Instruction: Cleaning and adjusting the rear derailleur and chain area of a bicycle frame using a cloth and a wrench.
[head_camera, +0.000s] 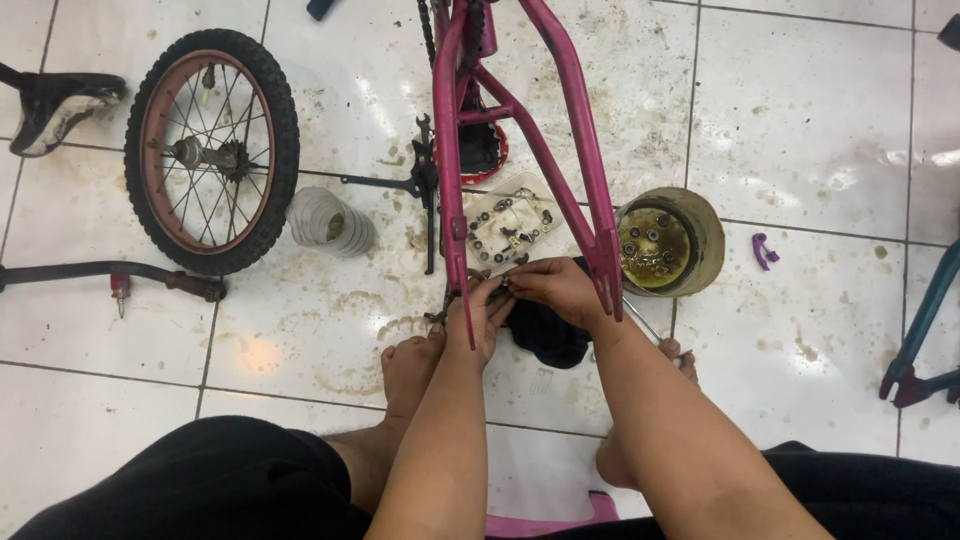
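- The left hand (483, 312) and the right hand (553, 287) are brought together at the centre of the view, between the two rear ends of a magenta painted steel bicycle frame (560, 130).
- A small dark metal part (503, 288) is pinched between the fingertips of both hands; what kind of part it is cannot be told.
- The fingers of both hands are curled nearly closed around that part, just beside the frame's left rear end.
- A crumpled black cloth (548, 335) is seen under the hands on the stained white tiled floor (800, 120).
- A white plastic tray of small bolts and nuts (510, 225) is set at 12 o'clock from the hands, close by.
- A round yellowish tub holding bearings in oily liquid (668, 240) is placed at 2 o'clock.
- A small spoked wheel with a black tyre (212, 150) is laid at 10 o'clock, well apart.
- A ribbed grey plastic sleeve (330, 222) is left between the wheel and the frame.
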